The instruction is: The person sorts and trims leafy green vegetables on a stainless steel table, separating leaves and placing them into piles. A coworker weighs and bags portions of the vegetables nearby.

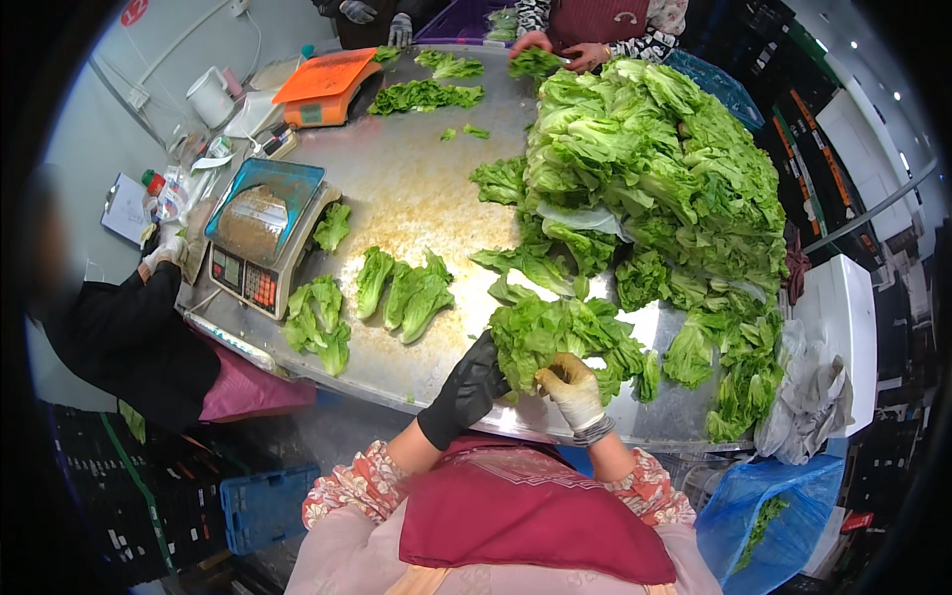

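Note:
A head of lettuce (555,332) with loose green leaves is held just over the near edge of the metal table. My left hand (471,382), in a black glove, grips its left side, the fingers partly hidden by leaves. In a whitish glove, my right hand (572,393) is closed on the lettuce's near side, thumb and fingers bent together at the leaves. Left of my hands, two trimmed lettuces (418,297) lie side by side on the table. Another lettuce (319,325) rests by the scale. A large lettuce pile (654,178) rises beyond my right hand.
A digital scale (260,233) stands at the left, an orange-topped scale (322,89) farther back. Co-workers are at the left and far edges, one hand (587,57) near lettuce. A clear plastic bag (808,397) hangs at the right corner above a blue bag (769,521) with leaves.

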The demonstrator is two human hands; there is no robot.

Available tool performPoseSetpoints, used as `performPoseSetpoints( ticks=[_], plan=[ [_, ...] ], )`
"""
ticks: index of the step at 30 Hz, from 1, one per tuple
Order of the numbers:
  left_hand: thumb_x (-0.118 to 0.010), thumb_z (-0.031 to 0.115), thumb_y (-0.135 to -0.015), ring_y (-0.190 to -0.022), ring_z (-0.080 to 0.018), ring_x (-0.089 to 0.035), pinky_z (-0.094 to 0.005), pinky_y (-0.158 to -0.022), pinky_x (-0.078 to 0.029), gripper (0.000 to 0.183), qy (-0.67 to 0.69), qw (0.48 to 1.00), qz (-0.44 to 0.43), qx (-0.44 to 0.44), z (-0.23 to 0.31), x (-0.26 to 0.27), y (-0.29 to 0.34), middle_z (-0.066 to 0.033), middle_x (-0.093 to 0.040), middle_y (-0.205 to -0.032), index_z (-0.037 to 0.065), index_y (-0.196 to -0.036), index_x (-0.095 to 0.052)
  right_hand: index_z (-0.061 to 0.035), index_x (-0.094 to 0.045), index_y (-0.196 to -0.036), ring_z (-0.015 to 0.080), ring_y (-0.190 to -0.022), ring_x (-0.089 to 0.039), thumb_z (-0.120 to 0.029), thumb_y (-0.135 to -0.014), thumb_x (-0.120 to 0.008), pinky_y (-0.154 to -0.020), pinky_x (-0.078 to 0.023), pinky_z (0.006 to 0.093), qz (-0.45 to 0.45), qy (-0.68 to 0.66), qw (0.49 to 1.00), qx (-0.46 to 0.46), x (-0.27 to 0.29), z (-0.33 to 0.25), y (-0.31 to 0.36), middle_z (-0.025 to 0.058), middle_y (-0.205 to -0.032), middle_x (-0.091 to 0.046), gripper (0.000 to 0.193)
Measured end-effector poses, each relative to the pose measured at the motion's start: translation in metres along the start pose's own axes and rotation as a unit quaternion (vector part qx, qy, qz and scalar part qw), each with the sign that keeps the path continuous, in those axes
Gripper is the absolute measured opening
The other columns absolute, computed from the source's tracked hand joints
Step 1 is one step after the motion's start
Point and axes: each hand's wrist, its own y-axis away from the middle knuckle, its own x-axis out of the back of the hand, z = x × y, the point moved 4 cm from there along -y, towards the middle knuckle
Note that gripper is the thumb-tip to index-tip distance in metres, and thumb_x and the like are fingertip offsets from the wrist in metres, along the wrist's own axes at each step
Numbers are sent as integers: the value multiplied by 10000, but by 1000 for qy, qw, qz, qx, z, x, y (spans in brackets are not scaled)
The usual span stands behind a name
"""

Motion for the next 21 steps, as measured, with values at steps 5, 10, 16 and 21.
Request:
performPoseSetpoints(
  ticks=[5,10,16,21],
  plan=[
    [-401,151,-943,-1071,-136,-504,-279,-899,-429,359,-299,952,-4,-69,6,8,6,-70,-490,-1197,43,-1282,-348,16,-615,-802,109,-622,-547,-88,-733,-671,-539,-433,272,-25,239,958,155,-2,-7,2,58,-738,-585,137],
    [-426,166,-932,-1060,-149,-506,-289,-920,-413,323,-295,945,19,-144,4,-1,1,-84,-525,-1153,29,-1224,-414,21,-549,-847,127,-574,-559,-47,-791,-625,-521,-455,251,89,-100,991,20,1,11,2,79,-739,-608,116],
    [-487,401,-890,-1115,-241,-493,-437,-978,-377,455,309,942,131,-2,-10,24,-9,-100,-518,-1207,88,-1218,-457,7,-502,-1080,200,-674,-605,-227,-889,-537,-566,-535,308,137,-350,927,13,32,37,-5,124,-912,-596,304],
    [-468,264,-925,-1065,-181,-515,-344,-910,-424,355,102,992,67,-24,-11,10,-12,-66,-531,-1161,67,-1220,-444,24,-333,-1261,207,-677,-599,-151,-889,-523,-569,-530,287,-81,-185,967,-153,-4,28,0,139,-928,-566,452]
  ],
)
